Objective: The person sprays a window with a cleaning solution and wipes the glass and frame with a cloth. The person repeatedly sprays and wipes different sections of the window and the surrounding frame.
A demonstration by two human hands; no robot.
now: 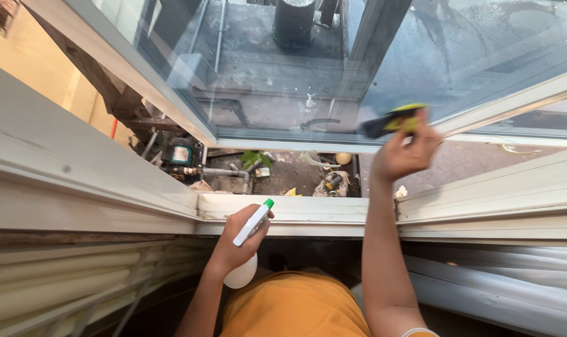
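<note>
My left hand (236, 240) grips a white spray bottle (247, 249) with a green nozzle tip, held low against the white window sill (308, 211). My right hand (407, 150) is raised and holds a small squeegee (393, 120) with a yellow-green handle and black blade. The blade presses on the lower edge of the glass pane (471, 56) of an outward-opened window. I wear an orange top (293, 309).
The white window frame (502, 103) runs along the pane's bottom right. Far below, through the opening, lie a water pump (182, 153), grey pipes (227, 173), a small green plant (253, 158) and debris. A dark cylindrical tank (294, 22) shows through the glass.
</note>
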